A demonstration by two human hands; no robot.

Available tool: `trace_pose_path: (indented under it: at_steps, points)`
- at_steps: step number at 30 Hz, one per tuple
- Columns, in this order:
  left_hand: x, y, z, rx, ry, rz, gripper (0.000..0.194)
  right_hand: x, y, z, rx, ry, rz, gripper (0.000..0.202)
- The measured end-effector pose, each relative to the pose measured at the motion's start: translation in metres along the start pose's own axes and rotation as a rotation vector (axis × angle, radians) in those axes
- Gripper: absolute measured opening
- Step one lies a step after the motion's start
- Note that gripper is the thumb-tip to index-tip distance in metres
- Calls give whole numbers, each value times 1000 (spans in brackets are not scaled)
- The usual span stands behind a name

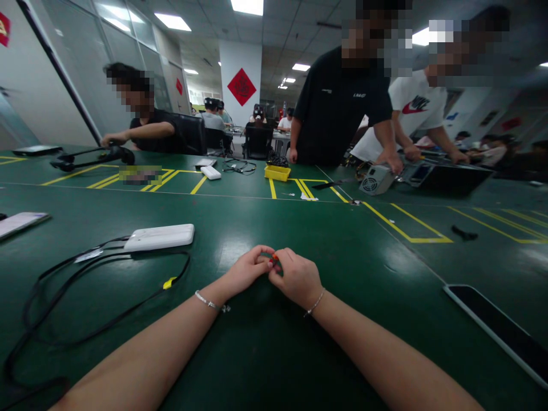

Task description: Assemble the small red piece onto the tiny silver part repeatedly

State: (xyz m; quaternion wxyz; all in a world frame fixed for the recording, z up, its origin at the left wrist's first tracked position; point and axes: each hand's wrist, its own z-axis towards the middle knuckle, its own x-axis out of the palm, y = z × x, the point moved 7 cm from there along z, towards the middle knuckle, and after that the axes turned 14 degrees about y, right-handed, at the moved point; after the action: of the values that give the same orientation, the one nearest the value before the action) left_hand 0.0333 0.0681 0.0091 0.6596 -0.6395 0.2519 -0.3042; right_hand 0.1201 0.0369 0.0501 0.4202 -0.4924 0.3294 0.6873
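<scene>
Close together over the green table point(240, 365), both my hands meet at a small red and orange piece point(274, 260). My left hand point(248, 268) pinches it from the left between thumb and fingers. From the right, my right hand point(299, 277) closes on the same piece. Fingers cover most of it, so its kind cannot be made out. A white power bank point(160, 237) lies to the left of my hands, with black cables point(107, 257) running from it. Thin bracelets circle both wrists.
A phone point(500, 328) lies at the right edge, and part of another flat device point(21, 224) at the left. Farther back are a yellow bin point(277, 172), a small white box point(210, 172) and yellow tape lines. Across the table, people handle a power supply point(377, 178) and a computer case point(449, 174).
</scene>
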Motion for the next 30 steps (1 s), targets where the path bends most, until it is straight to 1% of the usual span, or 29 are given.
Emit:
trace_pose_path:
  at_steps: [3,5,8,11,15,17,19,21,22,23,25,27,30]
  points:
    - [-2,-2,-3,-17,-43,-63,28,0,1,-1,-33,-26,-13,17]
    - [-1,-2,-3,-19,-27,-100,29,0,3,-1,-62,-33,-27,17]
    - [1,0,-2,2,21,-144,30,1,3,-2,-66,-17,-20,17]
    - [-1,1,0,23,18,-114,28,1,1,-1,-51,27,35,19]
    - [-7,2,1,49,-49,-17,26,1,-2,0,-44,76,190,24]
    - [-8,0,1,81,-89,60,26,4,-5,2,-45,96,363,27]
    - [-10,-6,-1,109,-150,205,25,11,-11,5,-4,135,634,33]
    - [-11,-12,-4,117,-221,389,23,25,-20,6,96,213,999,35]
    - [-11,-15,-6,116,-252,475,22,34,-23,6,156,266,1195,33]
    - [-10,-17,-8,114,-275,551,21,43,-24,6,205,324,1381,30]
    - [-8,-22,-10,120,-301,675,21,53,-22,4,249,428,1680,26]
    - [-5,-26,-12,145,-308,778,21,57,-18,3,234,504,1860,28]
    - [0,-32,-13,185,-302,874,22,56,-15,1,189,559,1983,25]
